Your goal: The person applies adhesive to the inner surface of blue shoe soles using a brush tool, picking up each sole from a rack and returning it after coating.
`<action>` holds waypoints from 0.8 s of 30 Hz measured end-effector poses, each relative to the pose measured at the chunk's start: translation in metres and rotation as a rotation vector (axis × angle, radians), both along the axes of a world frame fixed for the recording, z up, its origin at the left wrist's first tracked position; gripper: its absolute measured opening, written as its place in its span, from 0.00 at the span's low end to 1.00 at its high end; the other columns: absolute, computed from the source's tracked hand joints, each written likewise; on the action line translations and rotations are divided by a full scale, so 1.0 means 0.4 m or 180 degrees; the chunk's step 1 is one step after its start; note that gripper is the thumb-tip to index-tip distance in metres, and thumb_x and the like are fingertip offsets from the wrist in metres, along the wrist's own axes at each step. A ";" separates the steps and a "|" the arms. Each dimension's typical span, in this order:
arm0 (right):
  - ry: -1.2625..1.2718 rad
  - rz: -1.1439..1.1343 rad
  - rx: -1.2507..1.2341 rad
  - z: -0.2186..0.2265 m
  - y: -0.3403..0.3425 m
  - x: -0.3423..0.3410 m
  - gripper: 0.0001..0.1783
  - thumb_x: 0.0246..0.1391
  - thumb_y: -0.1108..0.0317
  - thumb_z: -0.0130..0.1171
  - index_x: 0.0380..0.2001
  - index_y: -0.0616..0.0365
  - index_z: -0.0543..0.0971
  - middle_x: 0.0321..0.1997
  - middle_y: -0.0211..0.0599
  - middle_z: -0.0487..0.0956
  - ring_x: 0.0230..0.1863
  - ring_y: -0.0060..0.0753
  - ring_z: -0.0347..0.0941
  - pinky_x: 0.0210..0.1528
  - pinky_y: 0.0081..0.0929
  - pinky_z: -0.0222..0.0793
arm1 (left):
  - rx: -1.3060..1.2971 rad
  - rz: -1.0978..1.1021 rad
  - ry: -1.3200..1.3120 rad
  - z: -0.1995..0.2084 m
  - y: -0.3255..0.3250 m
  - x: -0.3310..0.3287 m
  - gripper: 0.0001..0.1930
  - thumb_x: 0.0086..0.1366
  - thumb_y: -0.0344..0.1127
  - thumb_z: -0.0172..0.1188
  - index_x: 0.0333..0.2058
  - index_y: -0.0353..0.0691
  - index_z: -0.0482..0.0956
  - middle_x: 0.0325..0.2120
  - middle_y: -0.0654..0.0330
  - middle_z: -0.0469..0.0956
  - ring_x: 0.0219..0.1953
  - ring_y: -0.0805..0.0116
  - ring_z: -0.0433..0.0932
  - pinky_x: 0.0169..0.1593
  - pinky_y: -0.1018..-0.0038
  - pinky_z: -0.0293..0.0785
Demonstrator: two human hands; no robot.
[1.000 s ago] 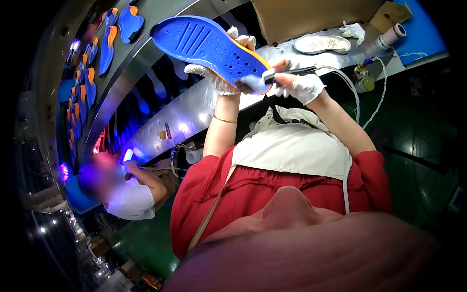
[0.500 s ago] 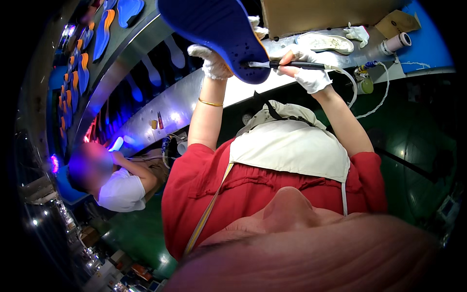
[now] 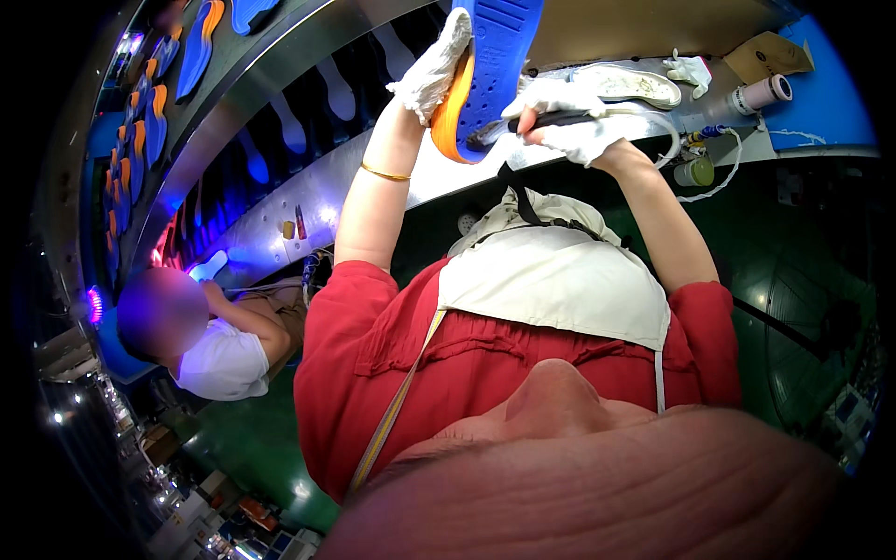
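Observation:
A blue shoe insole (image 3: 501,70) with an orange side is held up at the top of the view, tilted so that its edge shows. My left hand (image 3: 437,73), in a white glove, grips it from the left; some of the fingers are hidden behind it. In a white glove with bare fingertips, my right hand (image 3: 577,126) is closed round the black handle of a brush (image 3: 553,119). A pale tube (image 3: 667,135) runs off the handle's far end. The brush's bristles meet the insole's lower end, near the orange edge.
A white insole (image 3: 627,84) and a spare glove (image 3: 689,72) lie on the bench behind my right hand. Further right are a pink cylinder (image 3: 761,93) and a small jar (image 3: 694,172). At left, a person (image 3: 224,355) sits beside a conveyor (image 3: 233,65) carrying blue-orange insoles.
My left hand has turned the insole from its broad face onto its edge, so the orange side now shows. The brush has shifted slightly down along the lower end.

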State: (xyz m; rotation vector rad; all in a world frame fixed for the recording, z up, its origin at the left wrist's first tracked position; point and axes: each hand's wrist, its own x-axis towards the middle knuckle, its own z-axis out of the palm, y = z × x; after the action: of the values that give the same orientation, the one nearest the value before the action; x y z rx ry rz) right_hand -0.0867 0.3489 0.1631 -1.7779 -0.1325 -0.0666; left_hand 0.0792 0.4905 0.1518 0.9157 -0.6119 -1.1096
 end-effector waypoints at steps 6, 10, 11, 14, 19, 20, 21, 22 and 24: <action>0.0166 0.0299 0.0145 0.015 -0.001 0.012 0.05 0.40 0.77 0.61 0.25 0.60 0.77 0.28 0.32 0.76 0.31 0.26 0.73 0.38 0.21 0.71 | 0.0408 0.0342 -0.0062 -0.037 -0.006 0.012 0.30 0.60 0.59 0.52 0.51 0.39 0.71 0.40 0.54 0.77 0.37 0.66 0.79 0.39 0.73 0.79; -0.0175 -0.0098 -0.0668 0.005 0.005 0.017 0.06 0.38 0.76 0.62 0.24 0.59 0.76 0.28 0.32 0.76 0.33 0.28 0.73 0.39 0.23 0.69 | 0.0544 0.0222 -0.0026 -0.028 0.009 0.021 0.32 0.61 0.61 0.49 0.52 0.39 0.70 0.40 0.56 0.77 0.36 0.68 0.79 0.38 0.76 0.79; -0.0014 -0.0036 -0.0793 0.007 0.007 0.014 0.06 0.38 0.76 0.63 0.24 0.58 0.76 0.28 0.32 0.76 0.33 0.28 0.73 0.39 0.23 0.69 | 0.0541 0.0223 -0.0028 -0.036 0.012 0.021 0.32 0.61 0.61 0.49 0.52 0.39 0.70 0.40 0.56 0.77 0.36 0.68 0.79 0.38 0.76 0.79; -0.0170 0.0179 -0.0587 0.016 -0.007 0.021 0.05 0.38 0.76 0.61 0.22 0.58 0.76 0.27 0.32 0.75 0.32 0.29 0.73 0.37 0.23 0.70 | 0.0558 0.0308 -0.0116 -0.029 0.024 0.011 0.32 0.61 0.61 0.48 0.52 0.39 0.70 0.39 0.56 0.78 0.35 0.68 0.79 0.36 0.76 0.79; -0.0082 -0.0133 -0.0629 0.039 -0.003 0.019 0.05 0.40 0.77 0.58 0.24 0.57 0.76 0.28 0.32 0.75 0.33 0.28 0.73 0.38 0.23 0.69 | 0.0640 0.0364 -0.0001 0.007 0.038 -0.016 0.31 0.61 0.61 0.48 0.51 0.39 0.70 0.37 0.56 0.78 0.32 0.69 0.79 0.35 0.75 0.79; 0.0045 -0.0114 -0.1162 0.045 -0.002 0.020 0.05 0.40 0.77 0.58 0.24 0.56 0.76 0.28 0.32 0.75 0.33 0.29 0.72 0.38 0.23 0.69 | 0.0655 0.0284 0.0039 -0.004 0.043 -0.009 0.31 0.62 0.60 0.48 0.50 0.39 0.70 0.36 0.56 0.78 0.32 0.69 0.79 0.35 0.75 0.79; -0.0243 0.0092 -0.1158 0.044 -0.012 0.015 0.04 0.40 0.76 0.58 0.23 0.56 0.76 0.28 0.32 0.74 0.32 0.30 0.72 0.37 0.24 0.68 | 0.0644 0.0402 0.0119 -0.005 0.043 -0.016 0.32 0.61 0.61 0.48 0.49 0.38 0.71 0.36 0.55 0.78 0.32 0.67 0.80 0.35 0.75 0.80; -0.0258 0.0225 -0.1084 0.053 -0.023 0.007 0.04 0.39 0.75 0.59 0.23 0.56 0.76 0.28 0.33 0.74 0.31 0.32 0.71 0.36 0.26 0.67 | 0.0631 0.0401 0.0096 -0.007 0.049 -0.017 0.32 0.61 0.61 0.48 0.49 0.38 0.71 0.36 0.55 0.78 0.32 0.67 0.80 0.35 0.75 0.80; -0.0330 0.0173 -0.0907 0.049 -0.050 -0.004 0.04 0.39 0.75 0.61 0.22 0.57 0.76 0.28 0.32 0.74 0.32 0.29 0.72 0.36 0.23 0.68 | 0.0101 0.0552 0.0310 -0.005 0.072 -0.011 0.34 0.58 0.63 0.49 0.50 0.38 0.70 0.35 0.53 0.78 0.32 0.65 0.80 0.35 0.74 0.80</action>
State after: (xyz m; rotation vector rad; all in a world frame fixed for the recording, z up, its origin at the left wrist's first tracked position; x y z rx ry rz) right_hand -0.0884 0.3289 0.1826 -2.0544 -0.2764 -0.1052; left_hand 0.0748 0.5192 0.1497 0.9187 -0.4279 -1.0039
